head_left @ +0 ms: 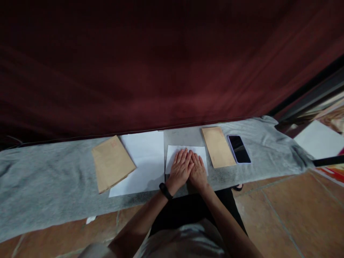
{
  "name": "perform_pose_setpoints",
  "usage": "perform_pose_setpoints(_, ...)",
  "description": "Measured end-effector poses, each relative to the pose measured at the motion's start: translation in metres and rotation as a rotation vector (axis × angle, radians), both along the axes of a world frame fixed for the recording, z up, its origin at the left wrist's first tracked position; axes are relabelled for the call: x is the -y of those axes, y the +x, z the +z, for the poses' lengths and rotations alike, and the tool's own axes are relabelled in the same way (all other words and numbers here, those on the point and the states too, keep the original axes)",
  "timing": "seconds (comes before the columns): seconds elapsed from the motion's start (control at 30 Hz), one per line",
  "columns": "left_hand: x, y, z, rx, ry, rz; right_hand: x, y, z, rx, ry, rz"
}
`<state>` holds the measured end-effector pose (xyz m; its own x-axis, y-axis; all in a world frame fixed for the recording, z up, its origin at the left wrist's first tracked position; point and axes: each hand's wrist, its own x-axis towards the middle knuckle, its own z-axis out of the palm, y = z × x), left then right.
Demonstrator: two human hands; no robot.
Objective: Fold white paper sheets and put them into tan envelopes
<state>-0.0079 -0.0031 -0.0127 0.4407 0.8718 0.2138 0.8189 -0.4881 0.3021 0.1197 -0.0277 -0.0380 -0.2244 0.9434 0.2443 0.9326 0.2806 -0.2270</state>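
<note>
A white sheet of paper [172, 151], apparently folded, lies on the grey cloth-covered surface in front of me. My left hand [182, 166] rests flat on it, fingers stretched forward. Beside it, my right hand [198, 170] also lies flat on the paper, its fingers touching or slightly under those of the left. Left of the hands are larger white sheets [147, 154], partly covered by a stack of brown envelopes [113, 163]. Just right of the folded paper lies another brown envelope [219, 147].
A phone [239, 148] in a pale purple case lies right of the single envelope. Grey cloth [53, 182] covers the long narrow surface, with a dark red curtain [161, 79] behind it. A white scrap [90, 219] is on the tiled floor [285, 211]. Another white sheet [319, 139] is at far right.
</note>
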Motion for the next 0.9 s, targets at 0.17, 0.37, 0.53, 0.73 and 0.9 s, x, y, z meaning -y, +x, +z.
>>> perform_pose_setpoints(0.17, -0.006, -0.009, -0.011, -0.038, 0.0, -0.023, -0.002, 0.004, 0.002, 0.006, 0.009, 0.008)
perform_pose_setpoints(0.37, -0.006, -0.028, -0.009, -0.095, -0.041, 0.031, 0.0, 0.013, 0.0, -0.047, 0.006, -0.072)
perform_pose_setpoints(0.53, -0.002, -0.025, -0.01, -0.099, -0.057, 0.086, 0.004, 0.021, 0.001, -0.075, -0.014, -0.1)
perform_pose_setpoints(0.73, -0.003, -0.021, -0.012, -0.133, -0.065, 0.078, -0.017, 0.008, 0.014, -0.122, -0.047, -0.063)
perform_pose_setpoints(0.9, -0.004, -0.022, -0.013, -0.185, -0.05, 0.046, -0.04, -0.012, 0.015, -0.1, -0.078, 0.093)
